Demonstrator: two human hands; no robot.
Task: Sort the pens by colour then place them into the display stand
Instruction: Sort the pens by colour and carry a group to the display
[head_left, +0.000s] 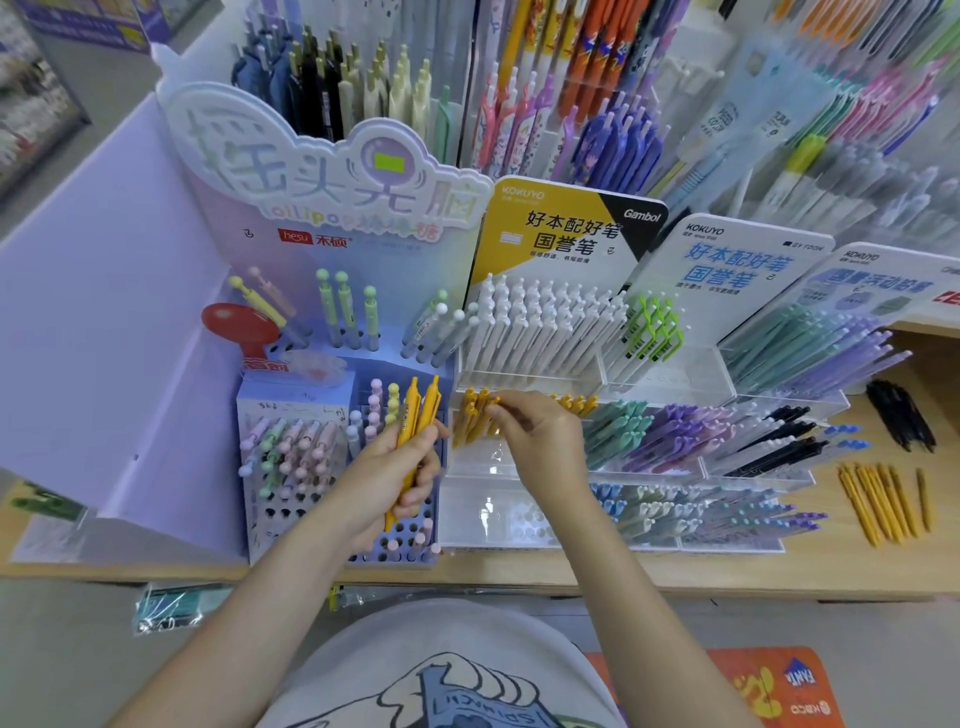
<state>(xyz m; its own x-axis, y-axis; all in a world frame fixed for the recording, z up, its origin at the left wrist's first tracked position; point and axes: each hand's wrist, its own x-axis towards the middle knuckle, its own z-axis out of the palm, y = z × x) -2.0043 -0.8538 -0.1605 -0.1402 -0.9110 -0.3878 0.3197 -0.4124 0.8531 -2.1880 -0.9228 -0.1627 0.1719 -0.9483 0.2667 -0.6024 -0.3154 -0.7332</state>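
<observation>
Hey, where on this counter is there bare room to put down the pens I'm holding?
Bare wood shows along the front edge before the clear stand, and between the loose yellow pens and black pens. The purple rack side is crowded.

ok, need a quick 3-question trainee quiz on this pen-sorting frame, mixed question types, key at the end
1. True or false: the left hand grips orange pens.
2. Multiple choice: the right hand is at which compartment of the clear display stand? A) orange pens B) purple pens C) black pens
3. Fill in: loose pens lying on the wooden counter at far right are black and ____.

Key: 1 true; 2 A, its fingertips pinch at the orange row; 3 orange.
</observation>
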